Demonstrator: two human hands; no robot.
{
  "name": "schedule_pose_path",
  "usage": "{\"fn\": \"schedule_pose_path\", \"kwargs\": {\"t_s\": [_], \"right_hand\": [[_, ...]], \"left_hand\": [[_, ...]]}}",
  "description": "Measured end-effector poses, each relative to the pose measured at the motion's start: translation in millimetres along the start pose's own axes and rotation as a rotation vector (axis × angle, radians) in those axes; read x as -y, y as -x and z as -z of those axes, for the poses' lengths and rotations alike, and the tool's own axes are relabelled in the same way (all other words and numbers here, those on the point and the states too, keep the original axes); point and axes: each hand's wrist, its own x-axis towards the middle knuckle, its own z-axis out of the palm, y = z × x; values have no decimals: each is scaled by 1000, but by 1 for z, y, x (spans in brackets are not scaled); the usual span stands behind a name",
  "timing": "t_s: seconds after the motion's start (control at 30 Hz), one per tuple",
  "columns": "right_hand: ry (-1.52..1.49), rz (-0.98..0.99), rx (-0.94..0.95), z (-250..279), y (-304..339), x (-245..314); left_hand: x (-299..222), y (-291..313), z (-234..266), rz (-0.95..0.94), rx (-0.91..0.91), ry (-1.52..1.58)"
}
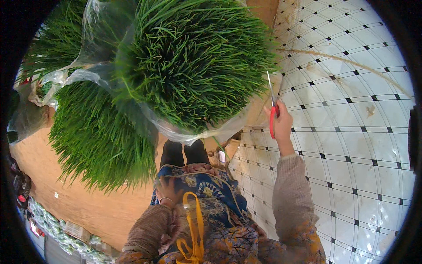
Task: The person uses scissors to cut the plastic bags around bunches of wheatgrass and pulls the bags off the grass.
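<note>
My right hand (283, 122) is closed around the red handle of a pair of scissors (272, 103). Their metal blades point up and away, beside the right edge of a large bunch of chive-like green leaves (198, 61). Clear plastic sheeting (198, 134) wraps the bunch's near side. My left hand (169, 191) lies with fingers spread on the patterned blue apron (211, 189) over my lap, with no object visible in it. A second leafy green bunch (101, 132) leans to the left, partly under plastic.
More greens (57, 44) stand at the far left. To the right is a white wall or floor surface with black diamond tiles (351, 132). Brown flooring (88, 202) spreads at left, with plastic-wrapped goods (52, 224) near the lower left rim. Yellow straps (193, 233) hang at my front.
</note>
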Motion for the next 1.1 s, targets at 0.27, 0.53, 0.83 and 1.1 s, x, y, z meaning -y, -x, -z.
{"fn": "schedule_pose_path", "kwargs": {"t_s": [0.27, 0.53, 0.83, 1.1], "right_hand": [[212, 301, 49, 3, 11, 2], [176, 242, 98, -17, -22, 40], [152, 287, 72, 6, 45, -17], [217, 451, -44, -19, -8, 57]], "left_hand": [[3, -1, -4, 17, -5, 4], [4, -2, -10, -18, -80, -39], [0, 3, -4, -24, -67, -21], [-1, 2, -5, -26, -60, -40]]}}
